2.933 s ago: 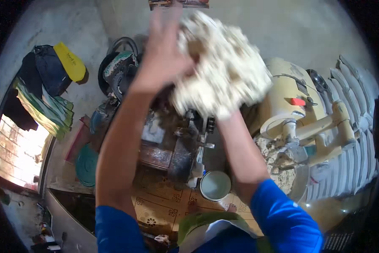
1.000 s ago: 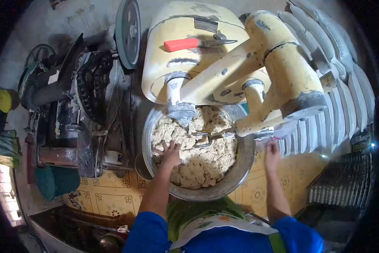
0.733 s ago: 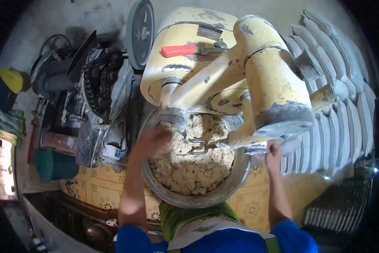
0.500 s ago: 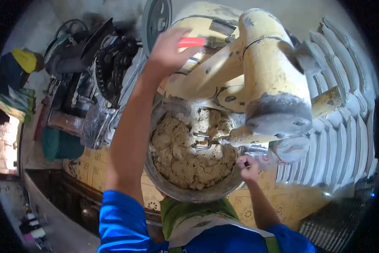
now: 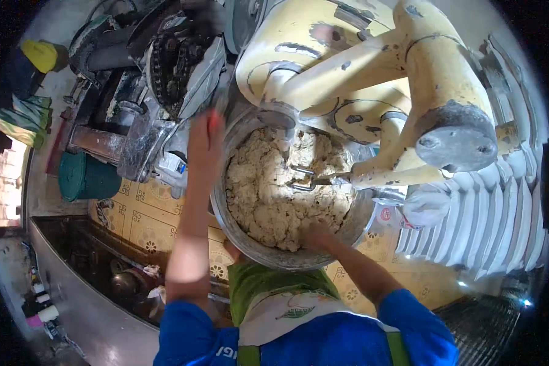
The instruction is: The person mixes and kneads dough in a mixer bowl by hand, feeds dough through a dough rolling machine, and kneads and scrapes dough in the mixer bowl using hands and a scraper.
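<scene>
My left hand [image 5: 202,139], blurred by motion, is closed around the red handle of a knife [image 5: 213,121] beside the left rim of a metal bowl [image 5: 227,218]; the blade cannot be made out. Pale, lumpy dough [image 5: 265,204] fills much of the bowl, with a metal mixing arm [image 5: 326,179] reaching into it. My right hand [image 5: 316,235] is at the dough near the bowl's front edge, its fingers blurred and partly hidden.
The cream-coloured mixer [image 5: 323,79] stands behind the bowl. Black machinery with a chain [image 5: 170,73] is at the left, above a green bucket [image 5: 88,177]. White sacks [image 5: 488,219] are stacked at the right, near a plastic bag [image 5: 424,207].
The red-handled knife has left the mixer's top and come down toward me in my left hand. My right hand has moved from the bowl's right rim into the bowl, onto the dough.
</scene>
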Demonstrator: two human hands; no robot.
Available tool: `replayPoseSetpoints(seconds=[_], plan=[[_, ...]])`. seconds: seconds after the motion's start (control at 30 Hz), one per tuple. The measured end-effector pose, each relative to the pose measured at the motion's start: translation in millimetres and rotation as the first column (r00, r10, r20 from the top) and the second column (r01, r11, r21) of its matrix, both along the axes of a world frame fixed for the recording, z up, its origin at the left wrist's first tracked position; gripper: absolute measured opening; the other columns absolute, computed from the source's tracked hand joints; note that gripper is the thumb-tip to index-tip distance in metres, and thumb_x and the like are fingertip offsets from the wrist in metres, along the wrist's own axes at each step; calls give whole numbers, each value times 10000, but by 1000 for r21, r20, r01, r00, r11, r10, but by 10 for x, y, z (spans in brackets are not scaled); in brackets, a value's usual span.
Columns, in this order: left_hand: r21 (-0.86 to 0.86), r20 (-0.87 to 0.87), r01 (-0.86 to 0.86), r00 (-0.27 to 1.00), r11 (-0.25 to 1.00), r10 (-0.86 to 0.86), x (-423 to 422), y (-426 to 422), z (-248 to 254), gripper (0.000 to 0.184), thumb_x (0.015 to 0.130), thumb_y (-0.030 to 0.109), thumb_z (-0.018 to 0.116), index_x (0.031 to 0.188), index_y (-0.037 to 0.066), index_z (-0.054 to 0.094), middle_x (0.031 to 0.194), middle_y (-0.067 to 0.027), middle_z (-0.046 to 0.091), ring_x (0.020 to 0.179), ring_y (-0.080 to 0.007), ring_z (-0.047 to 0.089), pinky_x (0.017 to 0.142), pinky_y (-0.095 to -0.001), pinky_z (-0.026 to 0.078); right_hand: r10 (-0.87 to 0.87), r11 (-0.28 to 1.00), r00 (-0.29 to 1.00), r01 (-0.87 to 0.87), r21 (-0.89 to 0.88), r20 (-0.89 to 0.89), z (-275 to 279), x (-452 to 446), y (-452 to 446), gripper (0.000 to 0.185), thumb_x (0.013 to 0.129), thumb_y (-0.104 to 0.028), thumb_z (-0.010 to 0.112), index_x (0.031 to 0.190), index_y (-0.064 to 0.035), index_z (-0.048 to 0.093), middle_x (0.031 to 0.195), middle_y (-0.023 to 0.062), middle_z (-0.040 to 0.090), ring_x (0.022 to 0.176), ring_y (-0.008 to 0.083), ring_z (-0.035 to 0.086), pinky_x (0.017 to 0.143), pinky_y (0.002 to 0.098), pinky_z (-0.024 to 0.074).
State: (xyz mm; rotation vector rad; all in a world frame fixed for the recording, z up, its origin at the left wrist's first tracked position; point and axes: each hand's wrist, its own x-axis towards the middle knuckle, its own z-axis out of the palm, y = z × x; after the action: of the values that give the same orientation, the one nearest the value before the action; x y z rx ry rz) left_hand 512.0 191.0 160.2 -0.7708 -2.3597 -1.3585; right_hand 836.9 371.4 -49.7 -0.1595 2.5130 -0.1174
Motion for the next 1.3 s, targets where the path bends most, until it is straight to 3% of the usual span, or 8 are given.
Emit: replayPoseSetpoints(seconds=[0.13,0.27,0.33,0.47,0.57,0.7,0.87,1.3], plan=[[187,816,-47,564,981,-129,1033,-558,-530,374,1006,392,489,961,27,557,713,-76,485,670,-209,494,626,-372,417,-136,980,987,122,-154,-87,454,-155,-2,423,939,-355,566,1269,-90,565,1050,179,670,969,256,644,824,367,499],[252,734,42,643,967,-219,2016,-567,-2269,370,998,412,498,1123,68,553,768,-38,542,689,-139,532,617,-348,467,-641,420,732,587,-692,232,964,-777,-363,408,960,-409,554,1218,-96,595,926,108,661,805,184,624,728,314,503],[367,921,-92,178,926,-347,1988,-266,-1127,354,982,346,527,1192,62,538,863,-133,617,748,-202,593,667,-369,493,-605,29,649,597,-802,462,985,-958,-541,391,963,-406,564,1200,-98,606,865,76,640,696,162,601,636,297,506],[424,712,469,356,775,-605,1991,-178,-1633,358,952,305,570,1203,51,544,982,-201,647,814,-249,635,701,-377,505,-711,-29,377,828,-560,594,1262,-939,-473,367,951,-353,604,1207,-90,584,873,72,623,686,158,589,624,299,506],[68,847,877,201,476,-491,1253,-166,-1230,441,926,309,614,1256,30,527,1023,-196,658,867,-299,654,770,-395,525,-786,24,383,804,-595,486,1176,-764,-292,309,943,-280,586,1148,-49,595,818,67,626,715,172,590,670,328,513],[-351,424,307,894,885,-141,435,97,-2199,582,864,232,690,1336,-25,468,1176,-262,619,948,-267,682,848,-361,532,-808,402,569,722,-563,153,1351,-667,-116,340,914,-209,615,1206,-50,544,818,91,634,720,215,611,684,361,518],[-671,437,320,900,669,8,174,194,-2188,767,786,233,742,1423,5,380,1376,-254,488,1222,-300,546,1052,-470,390,-381,905,912,335,-261,-151,1382,-727,200,434,847,-69,604,1270,-26,515,825,173,661,692,345,644,705,419,528],[-673,696,655,718,344,-7,400,93,-2358,636,879,230,602,1460,100,380,1511,-141,369,1338,-349,414,1099,-541,301,136,982,988,-124,142,-75,1336,-2880,-584,179,799,-40,561,922,4,683,888,205,693,799,350,696,726,431,561]])
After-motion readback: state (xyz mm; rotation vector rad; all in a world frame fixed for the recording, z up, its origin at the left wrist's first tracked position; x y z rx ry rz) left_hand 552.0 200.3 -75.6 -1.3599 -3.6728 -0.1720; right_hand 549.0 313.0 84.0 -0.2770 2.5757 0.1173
